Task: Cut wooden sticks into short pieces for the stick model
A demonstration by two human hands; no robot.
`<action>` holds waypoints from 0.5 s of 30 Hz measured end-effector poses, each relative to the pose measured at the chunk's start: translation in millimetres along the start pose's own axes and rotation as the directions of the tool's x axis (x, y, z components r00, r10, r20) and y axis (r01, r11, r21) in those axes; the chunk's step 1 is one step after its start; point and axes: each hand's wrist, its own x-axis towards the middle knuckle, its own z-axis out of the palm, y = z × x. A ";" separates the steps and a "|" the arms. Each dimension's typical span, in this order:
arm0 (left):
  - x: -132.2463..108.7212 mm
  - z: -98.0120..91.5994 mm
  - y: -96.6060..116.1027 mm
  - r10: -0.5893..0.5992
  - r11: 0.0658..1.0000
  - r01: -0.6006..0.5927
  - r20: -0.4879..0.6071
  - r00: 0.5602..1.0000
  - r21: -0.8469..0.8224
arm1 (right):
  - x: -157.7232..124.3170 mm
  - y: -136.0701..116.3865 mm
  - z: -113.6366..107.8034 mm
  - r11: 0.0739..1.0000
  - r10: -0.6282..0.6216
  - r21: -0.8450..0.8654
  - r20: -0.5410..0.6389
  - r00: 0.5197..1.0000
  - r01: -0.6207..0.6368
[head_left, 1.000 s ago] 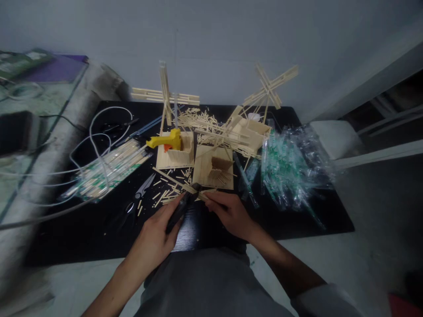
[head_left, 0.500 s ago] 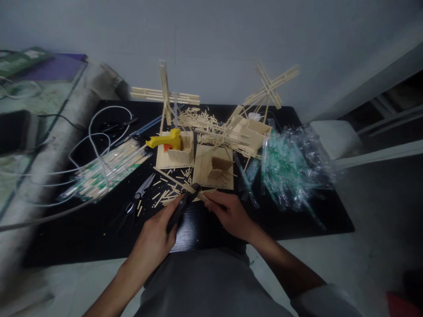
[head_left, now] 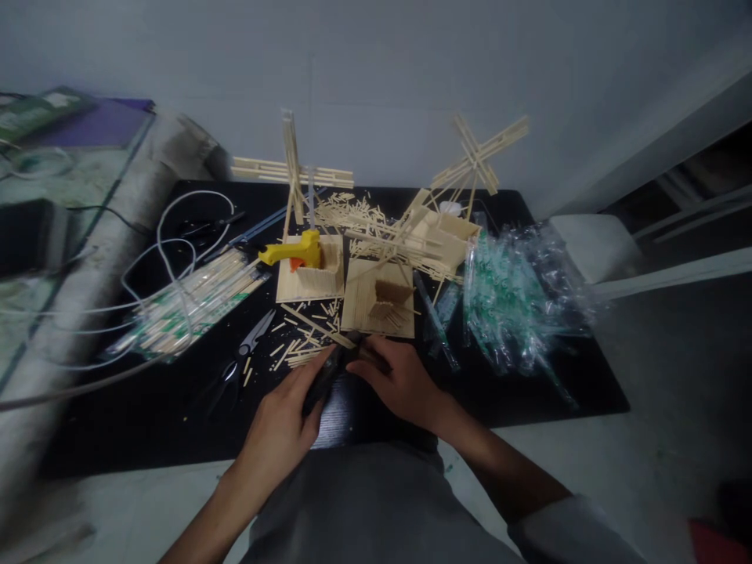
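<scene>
My left hand point(head_left: 282, 411) is closed around a dark hand tool, like pliers point(head_left: 322, 382), whose head points away from me. At the tool's head lie thin pale wooden sticks point(head_left: 320, 325), slanting up to the left. My right hand point(head_left: 403, 380) is closed at the right of the head, on the right end of the sticks; its curled fingers hide that end. Just beyond the hands is a wooden base point(head_left: 358, 313) with a small box-like wall of sticks point(head_left: 392, 301). Short cut pieces point(head_left: 299, 345) are scattered left of the tool.
A yellow glue gun point(head_left: 294, 251) rests on another wooden base point(head_left: 287, 286). Stick-built windmill blades point(head_left: 294, 172) stand behind. Scissors point(head_left: 250, 345) and bagged sticks point(head_left: 193, 301) lie left, near a white cable point(head_left: 161, 235). Clear plastic wrappers point(head_left: 511, 290) are piled right.
My right hand has moved slightly left and turned, its fingers curling in against the tool's head. The right ends of the sticks, visible before, are now covered. My left hand keeps its grip.
</scene>
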 end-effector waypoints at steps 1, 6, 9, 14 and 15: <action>-0.5 1.4 0.6 -0.002 1.000 0.002 -0.006 1.000 -0.007 | 0.0 1.3 1.4 1.000 -0.006 -0.010 -0.009 1.000 0.006; -2.9 8.2 2.2 -0.019 0.998 0.017 -0.022 1.000 -0.065 | -2.8 6.0 8.1 0.993 0.011 -0.116 -0.064 0.998 -0.019; -3.3 8.9 2.7 -0.041 0.996 0.037 -0.039 0.998 -0.083 | -3.8 5.7 12.1 0.977 0.027 -0.204 -0.136 0.990 -0.055; -2.8 5.8 3.0 -0.064 0.994 0.060 -0.042 0.997 -0.092 | -2.3 1.3 14.1 0.943 0.107 -0.288 -0.215 0.971 -0.168; -2.8 5.5 3.0 -0.070 0.993 0.065 -0.042 0.997 -0.096 | -1.9 0.2 13.5 0.931 0.134 -0.307 -0.213 0.968 -0.197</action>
